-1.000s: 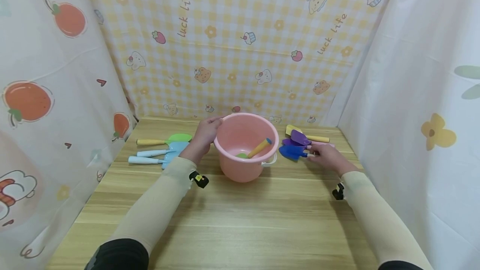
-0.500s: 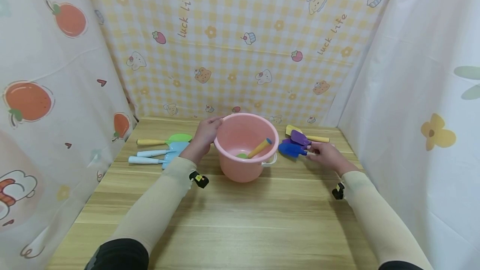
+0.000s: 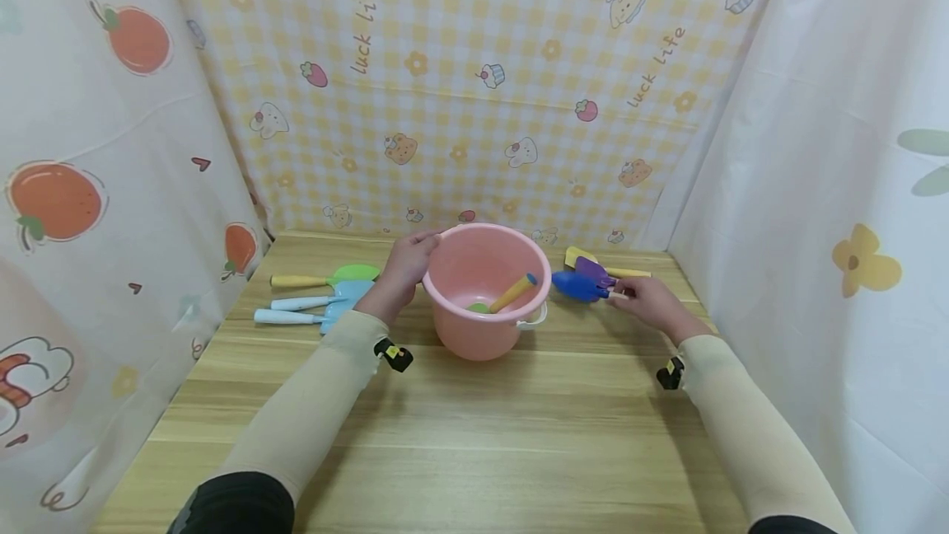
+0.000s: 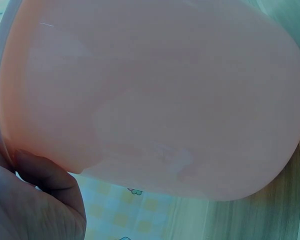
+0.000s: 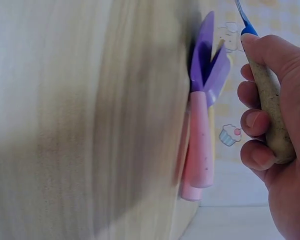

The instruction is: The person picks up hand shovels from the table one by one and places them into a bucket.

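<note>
1. The blue shovel (image 3: 578, 287) is found just to the right of the pink bucket (image 3: 474, 338). Its handle (image 5: 271, 112) is wrapped by the right hand (image 3: 654, 305), with the thumb laid by the blue neck.
2. The rim of the pink bucket is pinched by the left hand (image 3: 408, 266), on the bucket's left side. The 2 hands are held well apart, with the bucket between them.
3. The blue shovel looks light and stiff, so 1 hand is likely enough. It is best held by the handle, which looks dry and a bit rough, so not much slipping is expected. The smooth blade may be harder to grip.
4. The pink bucket looks like light, slick plastic. It may be tipped by a bump, so it is best steadied by the rim.
5. Also right of the bucket, 2 purple shovels (image 5: 199, 107) and a yellow shovel (image 3: 582, 257) are bunched up. The purple ones are partly covered by the blue blade in the head view.
6. Inside the bucket, part of a small shovel (image 3: 514, 293) is hidden by the front rim.
7. Most of the blue blade is cut off in the right wrist view. Some left fingers are hidden too.
</note>
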Demonstrator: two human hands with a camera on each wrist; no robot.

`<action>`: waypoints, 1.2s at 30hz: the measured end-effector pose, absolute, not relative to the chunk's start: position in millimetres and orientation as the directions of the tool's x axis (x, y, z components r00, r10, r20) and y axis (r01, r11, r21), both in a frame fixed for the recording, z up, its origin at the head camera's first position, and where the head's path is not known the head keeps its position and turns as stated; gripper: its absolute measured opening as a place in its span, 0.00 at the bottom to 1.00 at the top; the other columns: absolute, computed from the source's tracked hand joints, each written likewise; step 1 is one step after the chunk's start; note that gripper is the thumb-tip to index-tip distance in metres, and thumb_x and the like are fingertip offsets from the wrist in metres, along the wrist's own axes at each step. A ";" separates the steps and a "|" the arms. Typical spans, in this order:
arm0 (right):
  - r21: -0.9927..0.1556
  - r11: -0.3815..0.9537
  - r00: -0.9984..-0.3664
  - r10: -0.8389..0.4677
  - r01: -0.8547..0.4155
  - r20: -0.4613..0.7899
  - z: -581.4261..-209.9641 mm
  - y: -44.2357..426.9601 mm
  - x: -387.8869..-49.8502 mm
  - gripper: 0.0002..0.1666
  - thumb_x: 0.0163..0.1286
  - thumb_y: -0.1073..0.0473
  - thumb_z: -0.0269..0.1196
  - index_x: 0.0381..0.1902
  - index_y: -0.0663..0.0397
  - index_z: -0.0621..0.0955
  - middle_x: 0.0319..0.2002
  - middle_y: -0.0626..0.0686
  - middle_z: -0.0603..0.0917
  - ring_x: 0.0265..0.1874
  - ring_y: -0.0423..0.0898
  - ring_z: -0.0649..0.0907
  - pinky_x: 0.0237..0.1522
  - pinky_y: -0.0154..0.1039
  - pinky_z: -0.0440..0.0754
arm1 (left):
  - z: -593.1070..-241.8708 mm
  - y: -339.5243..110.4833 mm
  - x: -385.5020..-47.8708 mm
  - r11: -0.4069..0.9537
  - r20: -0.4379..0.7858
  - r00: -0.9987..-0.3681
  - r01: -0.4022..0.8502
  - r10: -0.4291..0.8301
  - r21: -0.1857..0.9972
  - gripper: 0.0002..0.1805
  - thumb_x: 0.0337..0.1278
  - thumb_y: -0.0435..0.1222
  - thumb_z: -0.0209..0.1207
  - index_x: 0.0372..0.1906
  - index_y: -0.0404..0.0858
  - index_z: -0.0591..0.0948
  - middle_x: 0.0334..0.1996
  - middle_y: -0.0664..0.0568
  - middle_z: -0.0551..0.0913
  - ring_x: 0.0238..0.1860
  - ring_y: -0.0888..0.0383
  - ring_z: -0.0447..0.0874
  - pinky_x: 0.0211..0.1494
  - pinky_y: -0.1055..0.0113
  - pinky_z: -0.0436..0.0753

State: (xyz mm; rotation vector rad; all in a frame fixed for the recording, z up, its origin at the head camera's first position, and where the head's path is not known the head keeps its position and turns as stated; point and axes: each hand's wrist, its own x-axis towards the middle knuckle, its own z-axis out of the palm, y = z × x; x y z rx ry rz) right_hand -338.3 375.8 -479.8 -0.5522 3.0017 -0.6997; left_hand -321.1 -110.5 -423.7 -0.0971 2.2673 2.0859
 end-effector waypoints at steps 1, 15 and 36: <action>-0.437 0.837 -0.940 -0.335 -0.330 0.067 -478.0 375.7 -338.3 0.08 0.78 0.57 0.74 0.40 0.54 0.88 0.33 0.50 0.85 0.32 0.49 0.78 0.36 0.46 0.77 | -423.8 -110.6 -321.1 0.083 -0.087 -0.996 -0.087 -0.007 0.993 0.24 0.87 0.49 0.55 0.75 0.44 0.83 0.71 0.45 0.83 0.66 0.47 0.86 0.65 0.53 0.88; -0.485 0.822 -0.951 -0.298 -0.300 0.083 -466.4 370.8 -338.2 0.15 0.79 0.50 0.73 0.33 0.51 0.86 0.26 0.47 0.78 0.27 0.47 0.74 0.31 0.41 0.72 | -425.9 -111.0 -323.3 0.088 -0.076 -0.997 -0.077 -0.012 0.993 0.24 0.87 0.48 0.55 0.75 0.44 0.83 0.70 0.45 0.84 0.65 0.48 0.86 0.62 0.54 0.89; -0.567 0.781 -0.960 -0.270 -0.262 0.072 -430.3 351.8 -330.3 0.16 0.80 0.50 0.73 0.40 0.58 0.87 0.28 0.50 0.81 0.30 0.46 0.78 0.32 0.37 0.79 | -425.7 -110.4 -322.9 0.073 -0.074 -0.997 -0.075 -0.012 0.995 0.25 0.87 0.47 0.55 0.75 0.42 0.82 0.71 0.43 0.83 0.66 0.46 0.85 0.65 0.53 0.87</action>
